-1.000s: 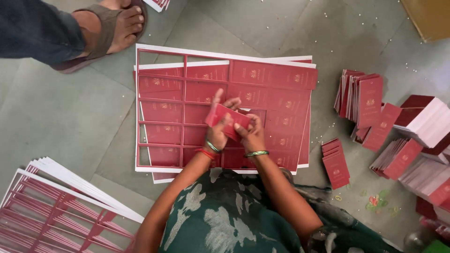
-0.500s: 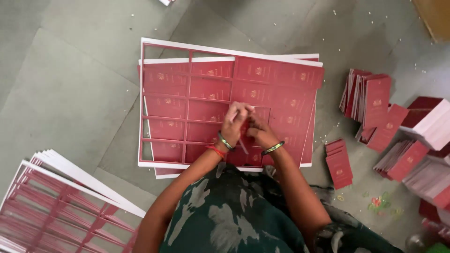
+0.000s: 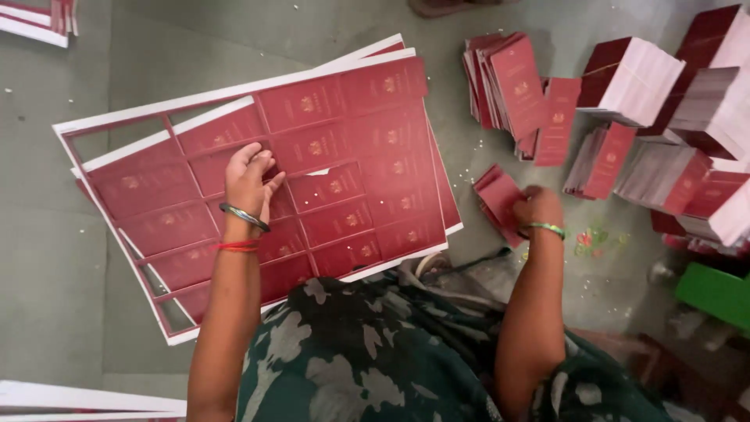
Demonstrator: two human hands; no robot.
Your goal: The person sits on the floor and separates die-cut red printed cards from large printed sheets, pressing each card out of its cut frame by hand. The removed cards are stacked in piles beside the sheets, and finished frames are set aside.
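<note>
A stack of large white-edged sheets printed with rows of dark red cards (image 3: 344, 148) lies on the grey floor in front of me. My left hand (image 3: 250, 181) rests flat on the top sheet, fingers spread over one red panel. My right hand (image 3: 537, 206) is out to the right, fingers curled on a small pile of loose red cards (image 3: 498, 199) on the floor. Several panels at the sheet's left end are punched out, leaving empty frames.
Piles of red cards (image 3: 512, 82) and thick white-edged bundles (image 3: 637, 78) stand at the right. More printed sheets lie at the bottom left (image 3: 78, 400) and top left (image 3: 35, 19). A green object (image 3: 715, 293) sits at the right edge.
Both hands were together over the sheet's middle holding red cards. Now the right hand has moved right to the loose pile and the left hand lies on the sheet. The view has shifted.
</note>
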